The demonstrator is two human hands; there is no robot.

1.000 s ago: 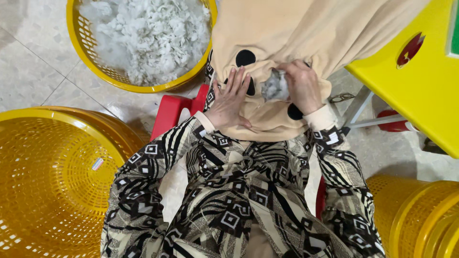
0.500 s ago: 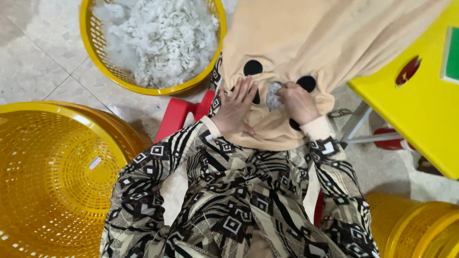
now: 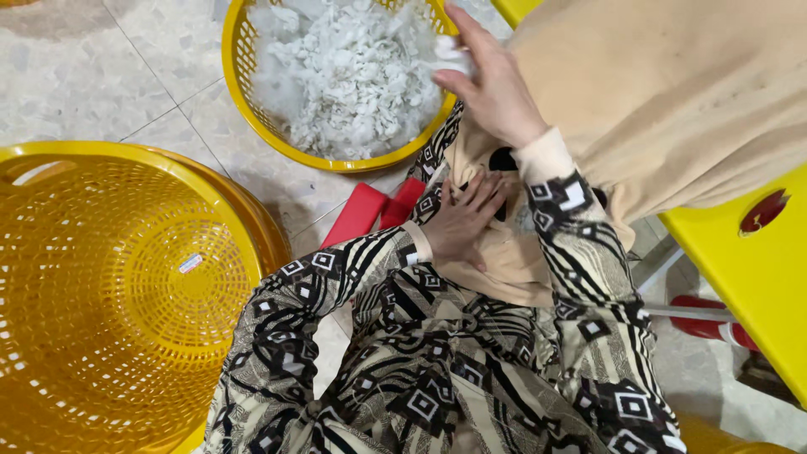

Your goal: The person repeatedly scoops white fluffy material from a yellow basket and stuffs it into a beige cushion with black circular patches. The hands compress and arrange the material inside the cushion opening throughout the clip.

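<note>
A pale tiled floor [image 3: 126,76] is seen below, with grey speckles and thin joints. On it a yellow basket [image 3: 244,84] is placed at the top of the view, and it is filled with white stuffing [image 3: 345,76]. A second, bigger yellow basket [image 3: 109,294] is placed at the left; only a small label is seen on its bottom. At the right edge a yellow table [image 3: 748,277] with a red spot is seen, and a red-tipped leg stands under it.

The right hand [image 3: 492,88] is stretched out over the rim of the filled basket. Its fingers are closed lightly on a small tuft [image 3: 450,55] of the white stuffing, which is held just above the heap, at the basket's right side. How firmly the tuft is pinched cannot be told.

The left hand [image 3: 462,223] is laid flat on a beige fabric piece [image 3: 672,92], with the fingers spread and nothing gripped. This fabric lies on the lap and rises up to the right top corner. A black round patch [image 3: 503,160] on it is partly seen between the two hands. The hands are kept apart, the right one higher than the left.

Both arms are covered by sleeves with a black and cream pattern. A red seat [image 3: 361,214] is partly seen under the lap.
</note>
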